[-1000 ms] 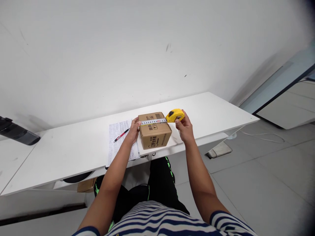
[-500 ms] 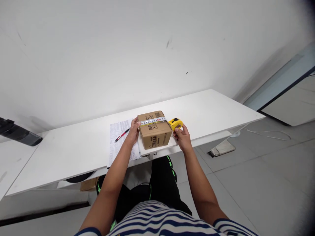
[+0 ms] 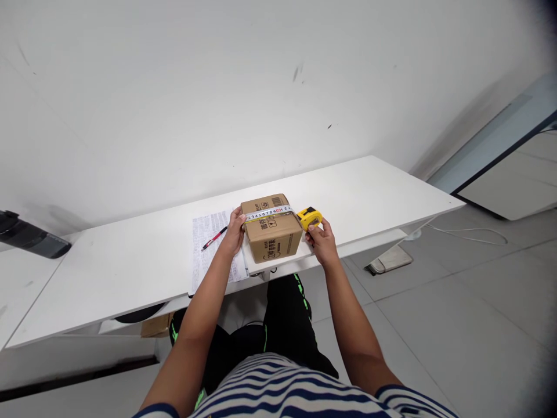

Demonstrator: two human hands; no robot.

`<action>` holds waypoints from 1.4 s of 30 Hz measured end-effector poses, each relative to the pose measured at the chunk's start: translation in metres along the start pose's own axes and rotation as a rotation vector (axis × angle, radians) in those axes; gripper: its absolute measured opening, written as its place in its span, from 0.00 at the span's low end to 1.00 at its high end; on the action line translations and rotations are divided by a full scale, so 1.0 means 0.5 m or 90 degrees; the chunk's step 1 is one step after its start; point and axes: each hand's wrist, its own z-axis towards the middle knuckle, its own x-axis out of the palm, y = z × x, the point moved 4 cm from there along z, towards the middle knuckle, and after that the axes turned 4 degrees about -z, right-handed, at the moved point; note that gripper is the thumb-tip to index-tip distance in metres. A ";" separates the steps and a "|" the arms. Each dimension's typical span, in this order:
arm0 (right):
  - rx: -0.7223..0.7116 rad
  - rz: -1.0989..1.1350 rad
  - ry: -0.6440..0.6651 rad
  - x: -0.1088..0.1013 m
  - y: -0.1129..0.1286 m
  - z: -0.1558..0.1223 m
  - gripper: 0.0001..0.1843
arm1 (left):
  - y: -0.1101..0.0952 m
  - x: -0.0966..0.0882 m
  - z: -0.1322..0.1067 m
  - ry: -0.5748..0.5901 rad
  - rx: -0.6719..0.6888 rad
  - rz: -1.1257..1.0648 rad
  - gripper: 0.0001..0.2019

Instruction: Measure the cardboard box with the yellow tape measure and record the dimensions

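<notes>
A brown cardboard box (image 3: 275, 239) with dark printing stands at the front edge of the white table. Across its top lies the pulled-out blade of a yellow tape measure (image 3: 309, 217), its numbers facing up. My left hand (image 3: 235, 233) is at the box's left side, thumb and fingers pinching the blade's end against the top edge. Just off the box's right edge, my right hand (image 3: 321, 240) grips the tape measure's case from below. Some fingertips of both hands are hidden.
Left of the box, a red and black pen (image 3: 214, 238) lies on handwritten sheets of paper (image 3: 201, 261). A dark bottle (image 3: 32, 237) is at the far left of the white table (image 3: 130, 261). Behind the table rises a white wall (image 3: 195, 104).
The view has shifted slightly. Both hands, the box and the tape measure keep the same arrangement.
</notes>
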 end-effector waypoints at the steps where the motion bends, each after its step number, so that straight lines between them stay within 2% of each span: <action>1: 0.001 -0.001 0.001 0.000 0.000 0.000 0.50 | 0.000 -0.001 0.000 0.000 0.002 -0.001 0.34; 23: 0.015 0.012 -0.006 -0.001 0.010 -0.001 0.46 | 0.003 -0.002 0.001 0.006 0.014 0.000 0.31; 42: 0.011 0.027 -0.012 -0.001 0.010 -0.002 0.48 | 0.003 -0.003 0.002 0.012 0.016 0.002 0.31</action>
